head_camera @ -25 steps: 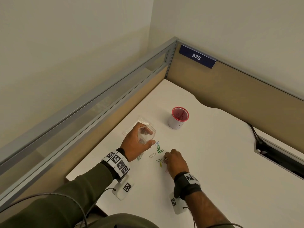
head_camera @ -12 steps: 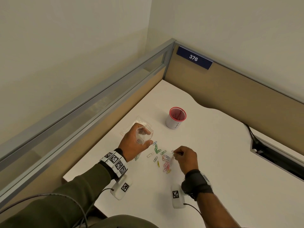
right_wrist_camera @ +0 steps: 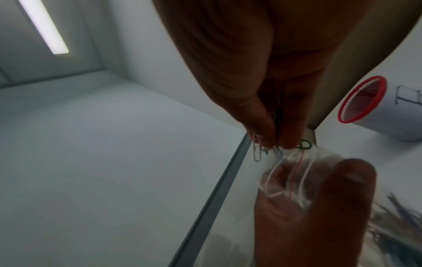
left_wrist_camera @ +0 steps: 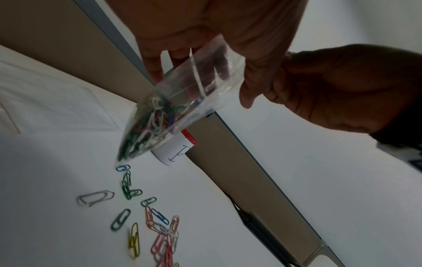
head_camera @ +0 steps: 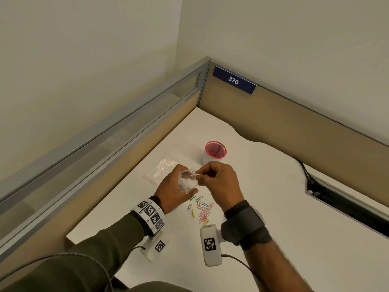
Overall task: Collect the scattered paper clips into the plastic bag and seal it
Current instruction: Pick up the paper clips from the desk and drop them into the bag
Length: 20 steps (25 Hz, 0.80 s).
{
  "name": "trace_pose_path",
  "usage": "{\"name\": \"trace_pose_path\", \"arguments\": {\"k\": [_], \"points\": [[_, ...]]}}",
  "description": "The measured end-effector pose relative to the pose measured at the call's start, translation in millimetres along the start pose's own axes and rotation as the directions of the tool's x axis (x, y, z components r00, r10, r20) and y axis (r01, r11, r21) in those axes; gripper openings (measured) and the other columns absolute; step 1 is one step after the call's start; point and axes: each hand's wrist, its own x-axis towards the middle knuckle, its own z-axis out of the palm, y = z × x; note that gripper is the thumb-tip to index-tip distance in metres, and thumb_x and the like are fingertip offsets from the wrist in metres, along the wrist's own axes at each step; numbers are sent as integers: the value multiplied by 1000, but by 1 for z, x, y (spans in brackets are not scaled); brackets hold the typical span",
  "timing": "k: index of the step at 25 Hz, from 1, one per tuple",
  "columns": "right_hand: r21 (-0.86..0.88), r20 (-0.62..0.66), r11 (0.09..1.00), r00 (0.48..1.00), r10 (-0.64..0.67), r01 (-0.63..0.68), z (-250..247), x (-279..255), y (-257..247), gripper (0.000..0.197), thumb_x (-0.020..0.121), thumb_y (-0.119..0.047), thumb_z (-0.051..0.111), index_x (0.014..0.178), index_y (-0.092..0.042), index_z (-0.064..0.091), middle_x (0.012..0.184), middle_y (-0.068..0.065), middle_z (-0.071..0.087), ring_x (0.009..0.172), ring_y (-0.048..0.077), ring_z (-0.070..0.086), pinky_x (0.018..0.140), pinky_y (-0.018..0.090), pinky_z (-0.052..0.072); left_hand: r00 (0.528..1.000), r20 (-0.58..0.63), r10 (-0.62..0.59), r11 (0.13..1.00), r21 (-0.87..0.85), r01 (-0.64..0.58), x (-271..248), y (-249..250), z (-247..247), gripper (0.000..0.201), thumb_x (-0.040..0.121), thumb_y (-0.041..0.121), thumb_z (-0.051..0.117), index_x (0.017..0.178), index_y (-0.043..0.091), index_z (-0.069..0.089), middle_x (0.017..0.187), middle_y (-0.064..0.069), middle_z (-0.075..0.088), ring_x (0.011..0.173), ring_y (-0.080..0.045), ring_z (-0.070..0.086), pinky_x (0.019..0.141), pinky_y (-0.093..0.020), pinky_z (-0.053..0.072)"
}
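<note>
Paper clips [head_camera: 202, 211] lie loose on the white desk [head_camera: 273, 207] in the head view, just below both raised hands. The left hand [head_camera: 174, 192] curls round a clear plastic bag [head_camera: 187, 182], mouth turned toward the right hand [head_camera: 221, 184], whose fingertips pinch a few clips at that mouth.

From the left wrist, the bag [left_wrist_camera: 182, 101] hangs slanted, its long axis running down-left, its clip-filled corner lowest, above the scattered clips [left_wrist_camera: 146, 216].

From the right wrist, thumb and fingers [right_wrist_camera: 262, 126] grip several clips [right_wrist_camera: 258, 150] pointing down, touching the bag's open rim [right_wrist_camera: 292, 173]. A red-rimmed cup [right_wrist_camera: 365, 101] stands behind.
</note>
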Motion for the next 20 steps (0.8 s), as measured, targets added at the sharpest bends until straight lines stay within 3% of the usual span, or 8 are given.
{"name": "trace_pose_path", "arguments": {"k": [3,7,12,16,18,20], "points": [[-150,34,989,999,16,-11,14,1,-1,4,81,-8,70,81,-13,70,79,1,69,71,15,65,65,22,56,1000,15,7,1000,-3,-7,-2,1,3,47,81,22,80,113,24,47,107,2,63,96,-15,68,71,-17,56],[-222,37,975,999,9,-1,22,2,-6,7,83,-9,66,81,-16,67,84,0,69,73,12,64,66,19,53,1000,14,6,1000,0,-6,-4,-3,3,47,79,23,81,112,25,47,103,1,65,94,-17,69,76,-23,59],[35,-48,999,999,19,-17,11,0,-15,15,90,-2,56,89,-11,68,83,1,71,68,10,71,65,17,57,1000,0,7,1000,17,-7,-5,-4,3,49,81,27,79,117,26,46,115,4,61,108,-13,62,84,-21,56],[245,-117,967,989,96,-65,-8,11,7,16,90,0,56,91,-7,70,82,8,72,72,19,72,63,23,60,999,-16,46,999,-17,-46,-7,-7,-3,43,80,26,79,112,27,51,113,12,62,114,-8,59,90,-24,55],[187,-77,966,978,194,-177,-4,22,38,16,88,1,56,89,-7,70,84,10,72,78,26,71,67,29,61,999,-22,40,999,-37,-40,-9,-10,-9,42,79,25,80,111,27,52,114,12,62,116,-8,59,89,-24,54],[-46,-41,973,973,226,-227,10,36,75,16,86,-2,58,87,-11,71,90,8,72,84,28,69,76,35,60,999,-34,35,998,-50,-37,-12,-13,-15,41,79,24,80,111,26,53,113,12,63,117,-8,59,88,-23,53]]}}
